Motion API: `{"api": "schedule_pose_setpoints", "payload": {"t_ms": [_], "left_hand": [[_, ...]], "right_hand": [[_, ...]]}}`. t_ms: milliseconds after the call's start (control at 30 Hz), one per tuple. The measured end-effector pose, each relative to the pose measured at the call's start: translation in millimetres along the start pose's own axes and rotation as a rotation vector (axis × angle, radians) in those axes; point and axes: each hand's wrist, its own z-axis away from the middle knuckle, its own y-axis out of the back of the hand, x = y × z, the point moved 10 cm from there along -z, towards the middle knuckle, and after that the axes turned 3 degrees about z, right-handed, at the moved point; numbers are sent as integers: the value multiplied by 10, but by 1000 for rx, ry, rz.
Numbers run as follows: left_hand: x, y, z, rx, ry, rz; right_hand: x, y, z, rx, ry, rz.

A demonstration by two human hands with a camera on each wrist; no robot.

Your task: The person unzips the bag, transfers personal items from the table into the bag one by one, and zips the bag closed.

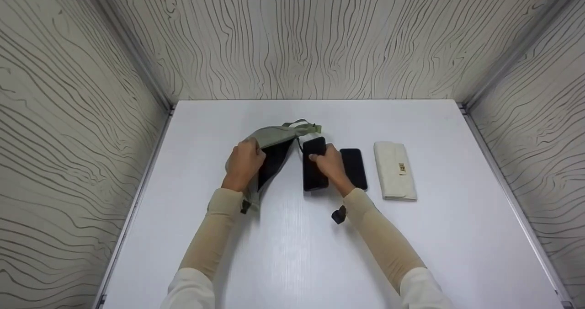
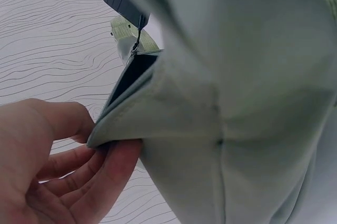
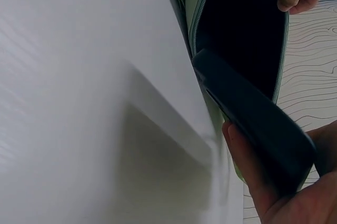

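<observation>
A sage-green zip bag [image 1: 275, 135] with a dark lining stands on the table, its zipped mouth gaping toward the right. My left hand [image 1: 244, 162] pinches the edge of that opening between thumb and fingers, also plain in the left wrist view. With my right hand [image 1: 331, 165] I grip a black smartphone [image 1: 315, 177], the thumb lying across its face. In the right wrist view the far end of the held phone [image 3: 253, 116] points at the bag's mouth [image 3: 239, 23]; whether they touch I cannot tell. A second black smartphone [image 1: 354, 169] lies just right of my right hand.
A cream wallet [image 1: 394, 172] with a small gold clasp lies on the white table [image 1: 292, 263], right of the second phone. The bag's strap and buckle [image 1: 314, 128] trail at its far end. Patterned panels [image 1: 292, 39] enclose the table at the back and sides.
</observation>
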Motion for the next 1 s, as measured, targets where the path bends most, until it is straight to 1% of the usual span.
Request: {"api": "schedule_pose_setpoints", "payload": {"t_ms": [300, 633, 767, 1000], "left_hand": [[8, 12, -16, 9, -11, 0], [-23, 33, -12, 10, 30, -15], [-19, 39, -13, 9, 29, -27], [2, 35, -12, 1, 7, -25]], "right_hand": [[-58, 12, 19, 5, 9, -31], [-107, -10, 36, -15, 6, -53], [-140, -3, 40, -5, 21, -37], [-170, 4, 55, 4, 33, 20]]}}
